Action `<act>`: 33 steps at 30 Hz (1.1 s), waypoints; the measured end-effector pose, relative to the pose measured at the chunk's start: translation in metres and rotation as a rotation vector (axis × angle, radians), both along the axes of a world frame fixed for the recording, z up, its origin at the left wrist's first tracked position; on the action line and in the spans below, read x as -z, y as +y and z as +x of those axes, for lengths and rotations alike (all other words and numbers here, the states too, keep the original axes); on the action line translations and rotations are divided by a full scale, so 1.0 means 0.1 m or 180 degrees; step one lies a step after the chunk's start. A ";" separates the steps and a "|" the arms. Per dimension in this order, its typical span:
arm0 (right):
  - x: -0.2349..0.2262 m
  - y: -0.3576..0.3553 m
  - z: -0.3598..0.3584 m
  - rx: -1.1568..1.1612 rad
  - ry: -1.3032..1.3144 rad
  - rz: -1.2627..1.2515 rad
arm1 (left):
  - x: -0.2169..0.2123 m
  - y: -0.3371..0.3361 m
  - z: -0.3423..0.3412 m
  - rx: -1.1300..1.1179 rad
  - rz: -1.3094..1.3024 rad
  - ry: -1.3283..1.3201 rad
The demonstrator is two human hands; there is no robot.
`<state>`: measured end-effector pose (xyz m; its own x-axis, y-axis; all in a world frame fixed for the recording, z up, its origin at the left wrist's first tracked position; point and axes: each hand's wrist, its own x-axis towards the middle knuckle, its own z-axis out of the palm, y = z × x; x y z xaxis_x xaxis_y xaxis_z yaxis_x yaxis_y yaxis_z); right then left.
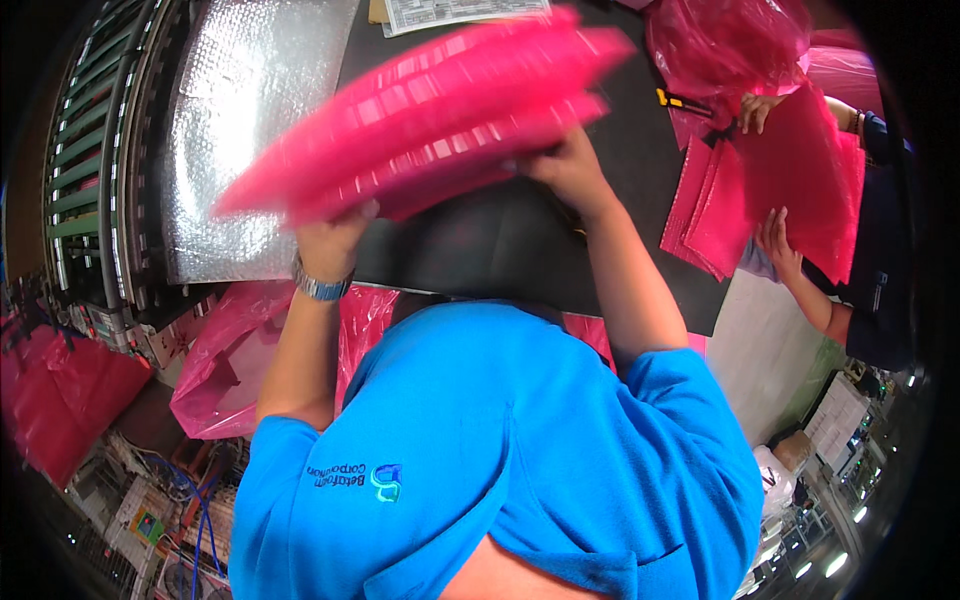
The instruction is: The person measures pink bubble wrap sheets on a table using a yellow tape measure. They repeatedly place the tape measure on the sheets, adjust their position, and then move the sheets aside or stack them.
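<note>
A thick stack of pink bubble-wrap sheets [430,100] is lifted over the dark table, tilted and smeared by motion. Whether the layers are flat sheets or bags, I cannot tell. My left hand [335,240], below a metal wristwatch, grips the stack's lower left edge, its thumb showing and its other fingers hidden beneath. At the lower right edge, my right hand [568,172] is closed on the same stack, with part of its fingers behind the pink layers.
The black-topped table [470,250] lies under the stack. Silvery bubble foil [250,130] covers its left side, beside a roller rack [95,150]. On the right, another person's hands [775,235] hold pink sheets [800,175], near a yellow cutter [685,102] and pink plastic [730,45].
</note>
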<state>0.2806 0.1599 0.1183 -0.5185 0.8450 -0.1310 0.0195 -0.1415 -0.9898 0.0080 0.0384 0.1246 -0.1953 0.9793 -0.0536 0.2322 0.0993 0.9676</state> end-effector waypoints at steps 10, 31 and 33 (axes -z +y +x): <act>0.93 -0.52 0.33 -0.0042 -0.0178 0.0535 | 1.28 -0.19 0.23 -0.0153 0.0223 -0.0093; 1.16 -1.06 1.11 0.1683 -0.3471 -0.0656 | 1.46 -0.93 0.22 -0.1535 -0.1927 0.1369; 1.15 -1.03 1.15 0.1142 -0.3544 -0.0658 | 1.05 -0.64 0.26 -0.0427 -0.1124 0.2526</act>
<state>0.3957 0.0571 0.0030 0.2289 0.8287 -0.5108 0.7816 -0.4693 -0.4110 0.0338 -0.0257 0.0194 -0.4158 0.8973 -0.1485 0.7883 0.4370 0.4331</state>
